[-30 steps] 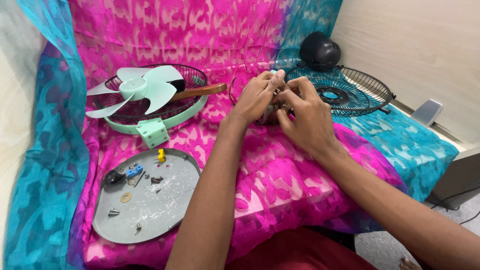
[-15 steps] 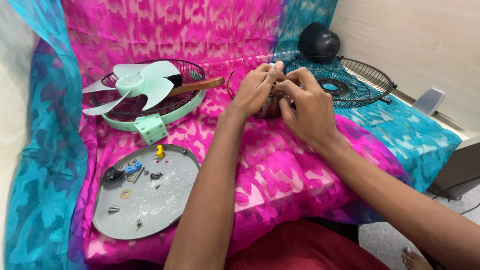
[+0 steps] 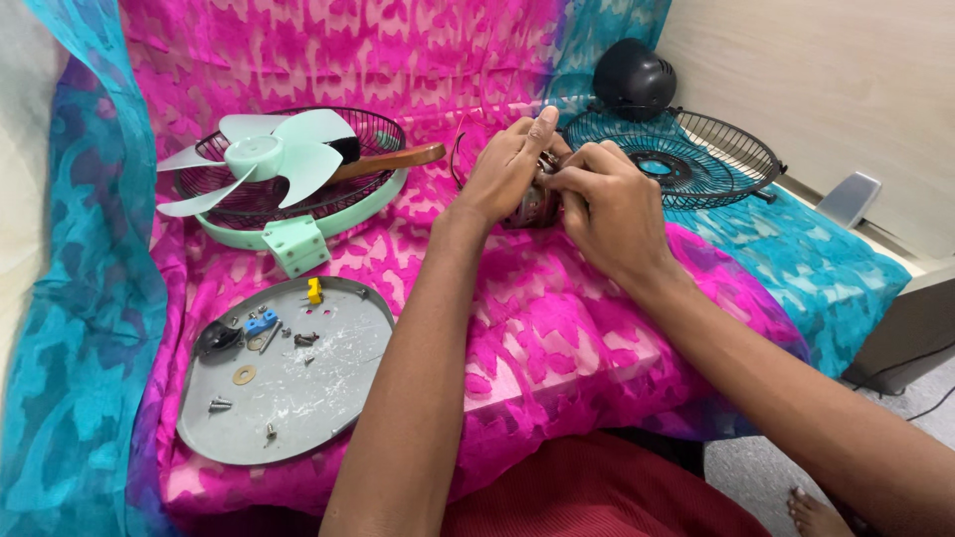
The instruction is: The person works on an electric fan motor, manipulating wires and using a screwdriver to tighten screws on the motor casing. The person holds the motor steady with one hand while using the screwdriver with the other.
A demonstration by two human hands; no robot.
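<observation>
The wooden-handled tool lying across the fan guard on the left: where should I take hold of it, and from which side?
Grip the brown wooden handle near its free end, coming from above and the right. That end sticks out past the green guard rim, clear of the blade; the other end is tucked under the blade. Both hands are busy with the motor part.

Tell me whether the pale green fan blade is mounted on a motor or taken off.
Taken off: the fan blade lies loose atop the black grille in its green ring, away from both hands.

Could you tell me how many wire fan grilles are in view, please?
2: one grille at left under the mint fan blade, one dark grille at right behind the hands.
</observation>
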